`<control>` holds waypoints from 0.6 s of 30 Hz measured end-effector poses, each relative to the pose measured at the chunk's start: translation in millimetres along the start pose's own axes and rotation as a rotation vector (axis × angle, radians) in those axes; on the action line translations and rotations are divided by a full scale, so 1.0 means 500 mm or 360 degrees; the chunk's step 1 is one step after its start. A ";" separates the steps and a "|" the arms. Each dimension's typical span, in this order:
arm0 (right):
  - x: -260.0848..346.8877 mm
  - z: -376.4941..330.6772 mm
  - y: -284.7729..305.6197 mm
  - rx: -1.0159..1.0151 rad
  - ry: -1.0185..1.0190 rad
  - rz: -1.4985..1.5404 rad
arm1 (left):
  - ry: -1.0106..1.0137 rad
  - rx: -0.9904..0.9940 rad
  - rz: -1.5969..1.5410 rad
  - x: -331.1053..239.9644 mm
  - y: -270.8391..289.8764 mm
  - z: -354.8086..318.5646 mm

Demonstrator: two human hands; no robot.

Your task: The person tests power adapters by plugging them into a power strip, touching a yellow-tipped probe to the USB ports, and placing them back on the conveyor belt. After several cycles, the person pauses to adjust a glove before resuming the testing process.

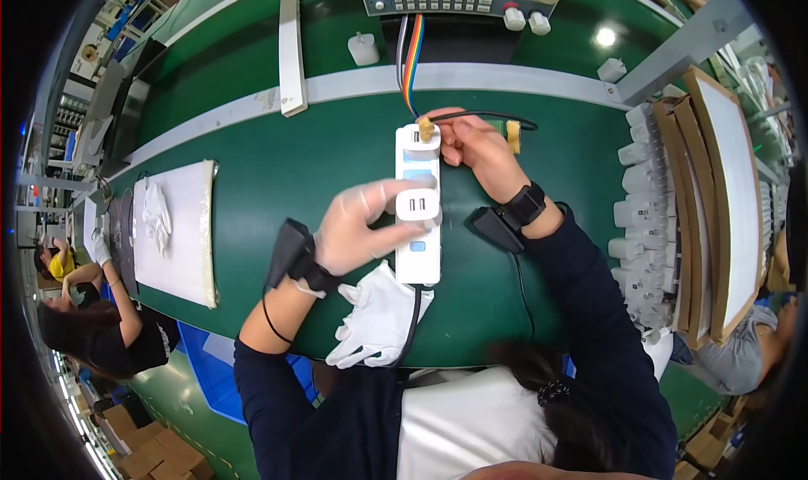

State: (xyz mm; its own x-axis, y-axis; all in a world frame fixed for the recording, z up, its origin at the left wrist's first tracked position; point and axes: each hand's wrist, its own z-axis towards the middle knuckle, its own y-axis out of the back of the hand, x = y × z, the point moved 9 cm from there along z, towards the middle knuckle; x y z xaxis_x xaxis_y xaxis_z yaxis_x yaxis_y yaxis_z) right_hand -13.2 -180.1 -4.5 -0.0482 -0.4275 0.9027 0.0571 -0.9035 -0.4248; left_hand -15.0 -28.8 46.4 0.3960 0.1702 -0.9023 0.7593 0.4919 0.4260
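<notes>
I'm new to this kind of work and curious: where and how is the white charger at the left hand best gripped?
Probably best pinched across its far and near sides, coming from the left: the white charger is boxy and rises above the power strip, and its two ports face up, so this leaves them uncovered. The left hand grips it that way.

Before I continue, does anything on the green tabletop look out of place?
Yes: a crumpled white fabric glove lies near the front edge, partly under the black cord of the white rectangular power strip, as if dropped there.
</notes>
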 end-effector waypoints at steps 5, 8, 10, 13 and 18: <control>-0.003 0.004 -0.006 0.0032 0.0001 -0.0070 | -0.0523 -0.0114 0.0530 -0.033 -0.011 -0.013; 0.005 -0.002 -0.023 -0.0015 -0.0026 -0.0160 | -0.0546 -0.0093 0.0367 -0.019 -0.011 -0.017; 0.012 -0.001 -0.020 -0.0044 -0.0036 -0.0212 | -0.0567 -0.0081 0.0281 -0.008 -0.005 -0.014; 0.026 0.004 -0.032 0.0014 0.0046 -0.0271 | 0.0013 -0.0399 -0.0842 0.082 0.084 0.008; 0.095 0.010 -0.068 0.0030 0.0233 -0.1135 | -0.0293 -0.0342 -0.0273 0.056 0.078 0.098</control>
State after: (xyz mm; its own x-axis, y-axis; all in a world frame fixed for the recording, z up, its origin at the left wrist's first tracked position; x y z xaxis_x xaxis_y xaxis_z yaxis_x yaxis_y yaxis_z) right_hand -12.4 -169.8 53.2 -0.2128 0.2642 0.9407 -0.0206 -0.9638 0.2660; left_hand 50.9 -46.5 41.0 0.3734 -0.0781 -0.9244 0.7044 0.6723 0.2277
